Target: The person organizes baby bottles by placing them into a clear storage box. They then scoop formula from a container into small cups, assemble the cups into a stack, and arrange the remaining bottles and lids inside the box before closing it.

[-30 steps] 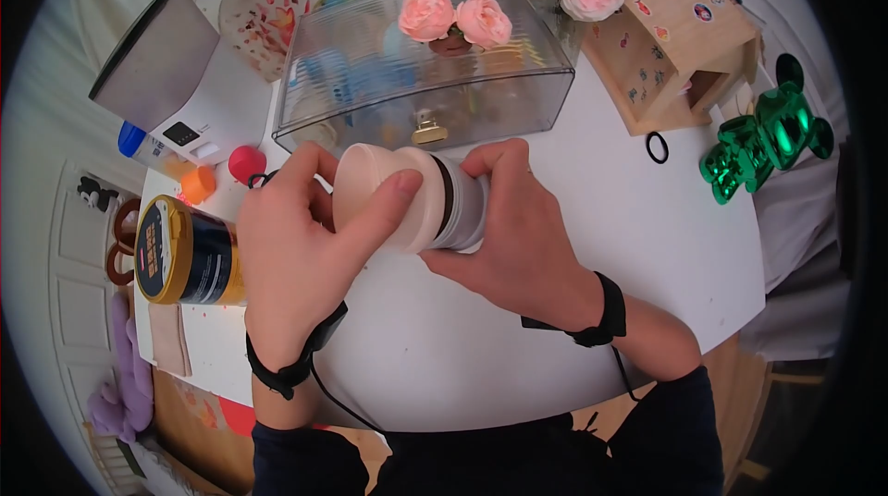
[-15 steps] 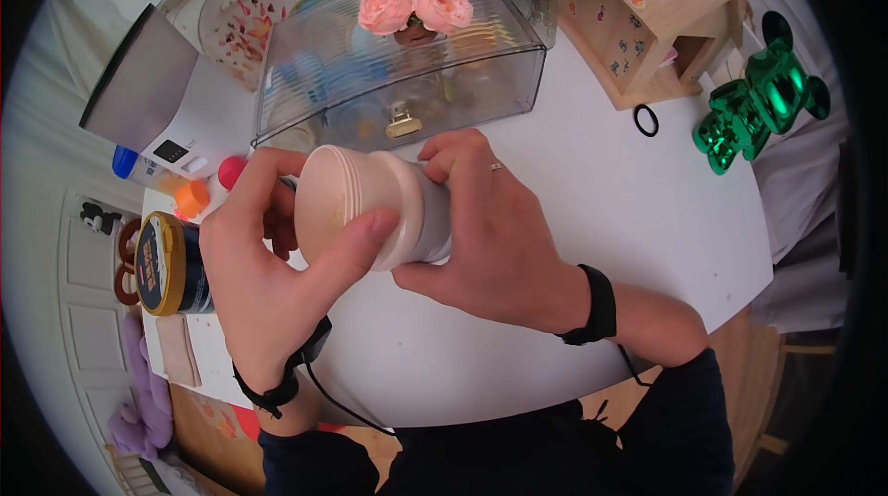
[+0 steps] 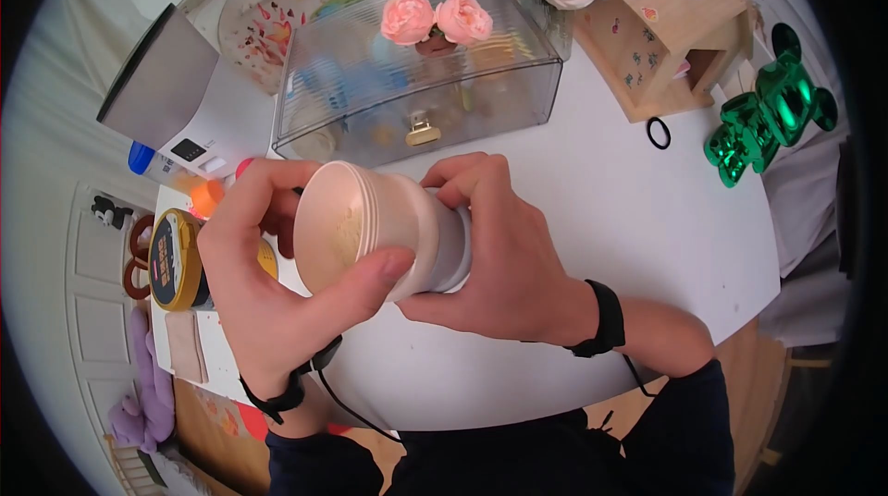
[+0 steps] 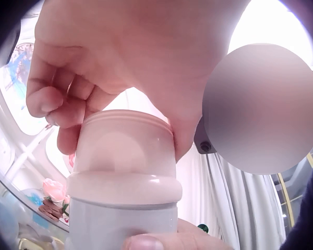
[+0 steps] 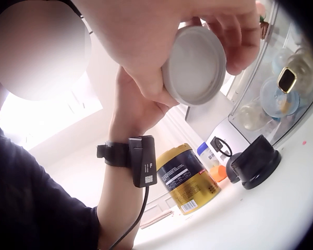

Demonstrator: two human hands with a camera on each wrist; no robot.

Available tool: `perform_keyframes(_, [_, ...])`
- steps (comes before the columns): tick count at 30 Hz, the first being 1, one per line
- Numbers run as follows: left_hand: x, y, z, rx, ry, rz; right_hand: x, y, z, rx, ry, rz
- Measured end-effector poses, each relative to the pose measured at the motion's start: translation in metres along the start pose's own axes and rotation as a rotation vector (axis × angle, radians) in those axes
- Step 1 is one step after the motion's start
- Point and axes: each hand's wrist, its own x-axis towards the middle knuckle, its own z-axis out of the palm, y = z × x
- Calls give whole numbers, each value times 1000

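Both hands hold a two-part cup above the white table (image 3: 638,219), tilted on its side in the head view. Its flared cream part (image 3: 402,219) faces left, with faint gold marks on the round end. The left hand (image 3: 268,274) grips this part, thumb across the near side and fingers round the far side. My right hand (image 3: 518,265) grips the pale grey part (image 3: 451,251), its thumb below and fingers above. In the left wrist view the cream part (image 4: 125,146) sits flush on the grey part (image 4: 120,224). The right wrist view shows the round grey end (image 5: 195,65).
Left on the table stand a yellow-lidded tub (image 3: 176,260), an orange cap (image 3: 206,196) and a grey-and-white appliance (image 3: 157,80). A black looped lid (image 5: 258,161) lies near the tub. Behind is a clear box (image 3: 518,94); rightward, a wooden house (image 3: 666,15), black ring (image 3: 658,133) and green bear figure (image 3: 782,108).
The dark band between the cream and grey parts has gone from view. Both hands have brought the cup slightly left and nearer, its cream end turned more toward the head camera.
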Motion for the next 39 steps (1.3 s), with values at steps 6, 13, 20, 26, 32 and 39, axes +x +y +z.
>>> perform_keyframes(6, [-6,8,6,0,128,-136,-3,3,4,-51,89,-50])
perform_keyframes(13, [-8,7,-1,40,63,-180,-3,3,4,-93,129,-106])
perform_keyframes(20, [8,5,-13,-196,-291,-52,-1,4,5,-96,109,-78])
perform_keyframes(26, [11,0,-18,-133,-316,-133,-1,7,6,-90,62,-55])
perform_keyframes(32, [8,11,-16,-19,-288,-246,2,6,1,-94,16,-27])
perform_keyframes(39, [11,18,-16,-32,-312,-288,2,8,3,-133,-2,-72])
